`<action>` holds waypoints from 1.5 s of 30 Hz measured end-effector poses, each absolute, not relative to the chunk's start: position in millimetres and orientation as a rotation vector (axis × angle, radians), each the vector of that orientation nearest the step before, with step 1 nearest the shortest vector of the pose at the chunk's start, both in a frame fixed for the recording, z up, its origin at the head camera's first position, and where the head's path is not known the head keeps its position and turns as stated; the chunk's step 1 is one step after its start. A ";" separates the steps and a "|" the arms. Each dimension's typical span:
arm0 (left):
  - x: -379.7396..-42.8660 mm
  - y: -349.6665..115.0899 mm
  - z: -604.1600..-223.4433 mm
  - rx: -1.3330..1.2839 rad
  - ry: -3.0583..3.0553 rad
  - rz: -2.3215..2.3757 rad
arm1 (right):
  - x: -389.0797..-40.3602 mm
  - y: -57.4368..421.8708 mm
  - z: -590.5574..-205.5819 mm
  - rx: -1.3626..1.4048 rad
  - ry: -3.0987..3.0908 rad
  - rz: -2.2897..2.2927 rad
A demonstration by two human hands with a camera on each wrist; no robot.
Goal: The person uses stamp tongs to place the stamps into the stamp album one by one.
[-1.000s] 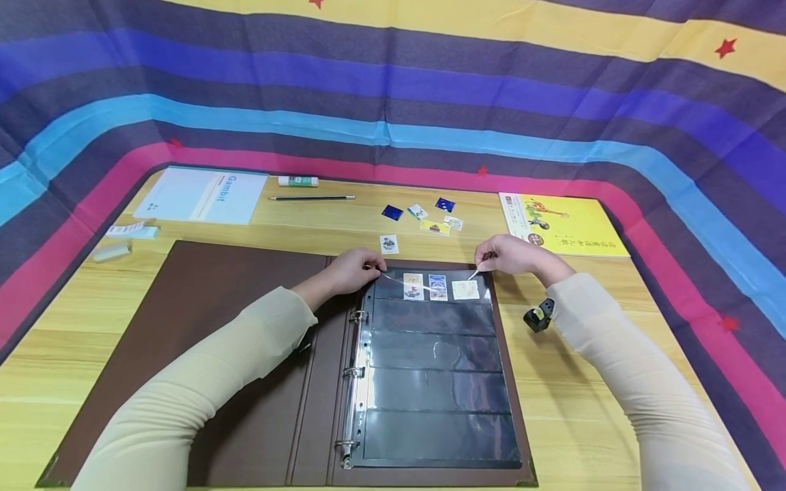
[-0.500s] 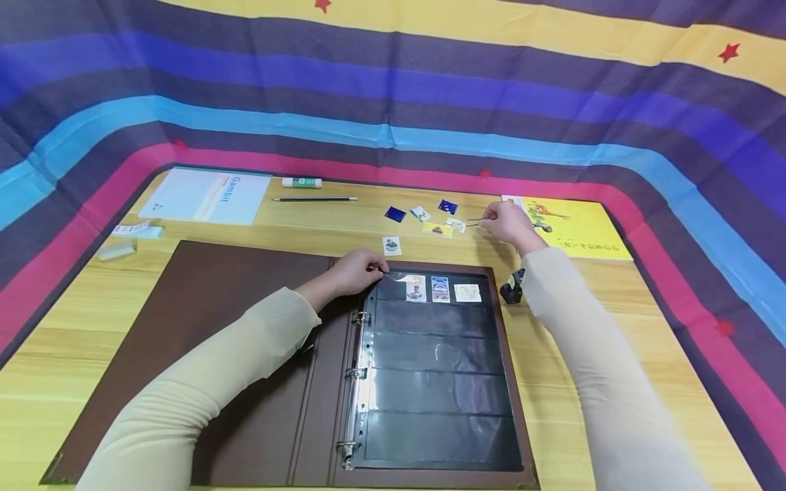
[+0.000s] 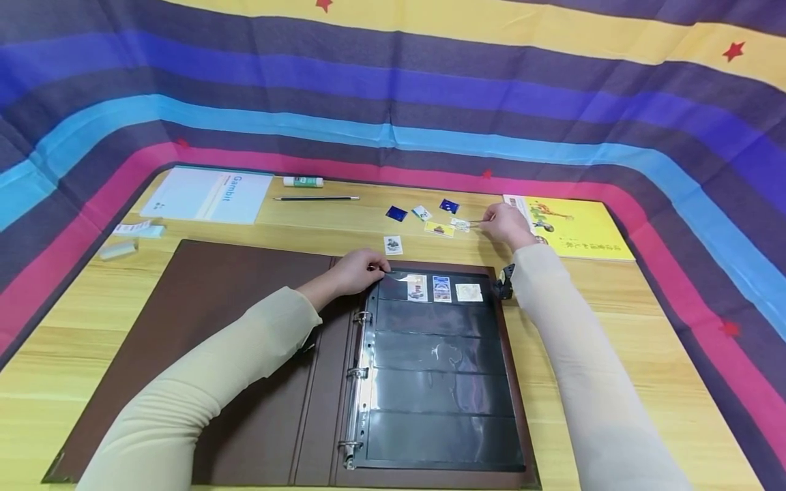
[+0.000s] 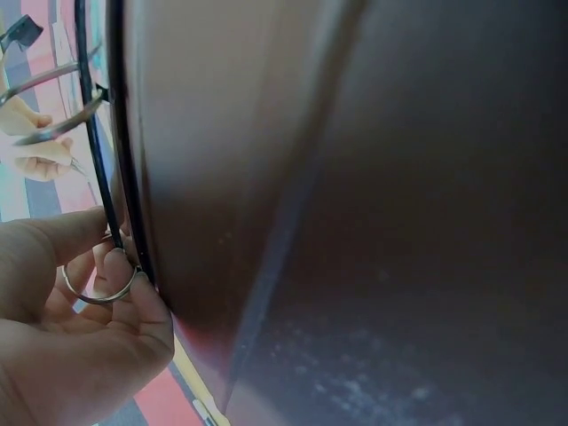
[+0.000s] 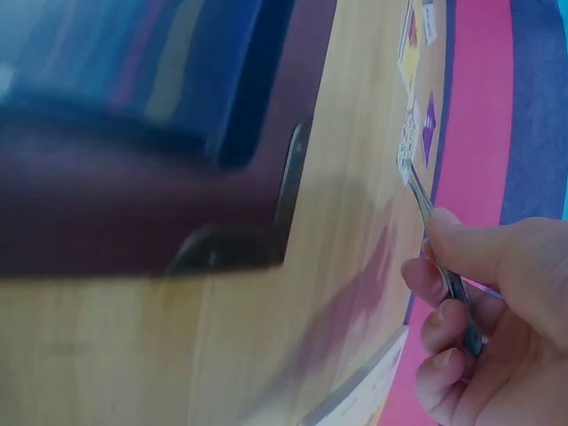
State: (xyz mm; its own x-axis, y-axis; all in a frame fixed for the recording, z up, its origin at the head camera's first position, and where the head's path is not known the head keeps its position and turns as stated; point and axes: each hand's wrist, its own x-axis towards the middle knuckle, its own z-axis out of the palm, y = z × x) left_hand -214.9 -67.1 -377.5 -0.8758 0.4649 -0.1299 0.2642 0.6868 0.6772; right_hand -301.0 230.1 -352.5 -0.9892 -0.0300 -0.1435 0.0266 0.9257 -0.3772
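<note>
My left hand pinches the top left corner of a black stamp album page. In the left wrist view, the thumb and fingers of that hand close on the page edge beside a metal ring. Three stamps sit in the page's top strip: one with a figure, a blue one and a pale one. With my right hand I hold metal tweezers, their tips at a whitish patterned stamp on the table.
Other loose stamps lie nearby: a yellow one, two dark blue ones and more. A yellow book is at the right. The brown binder cover spreads left. A pencil, glue stick, Gambit pad and eraser lie behind it.
My right hand has moved with the tweezers from the page's top right corner back to the loose stamps, bringing the tips to the whitish one. My left hand stays at the page corner.
</note>
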 end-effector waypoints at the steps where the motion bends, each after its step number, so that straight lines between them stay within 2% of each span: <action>1: -215.0 -67.1 -377.6 0.579 2.613 0.975 | -300.6 231.1 -352.3 0.009 2.952 -0.571; 14: -215.0 -67.9 -377.6 0.569 2.609 0.983 | -296.2 222.8 -347.9 -0.089 2.903 -0.622; 26: -215.3 -67.9 -377.9 0.586 2.611 0.991 | -289.0 238.2 -341.9 -0.246 2.924 -0.542; 36: -215.5 -67.5 -378.2 0.625 2.604 0.992 | -279.1 252.6 -340.0 -0.116 2.942 -0.516; 45: -215.8 -67.8 -377.8 0.619 2.606 0.996 | -273.2 250.2 -348.4 -0.121 2.852 -0.639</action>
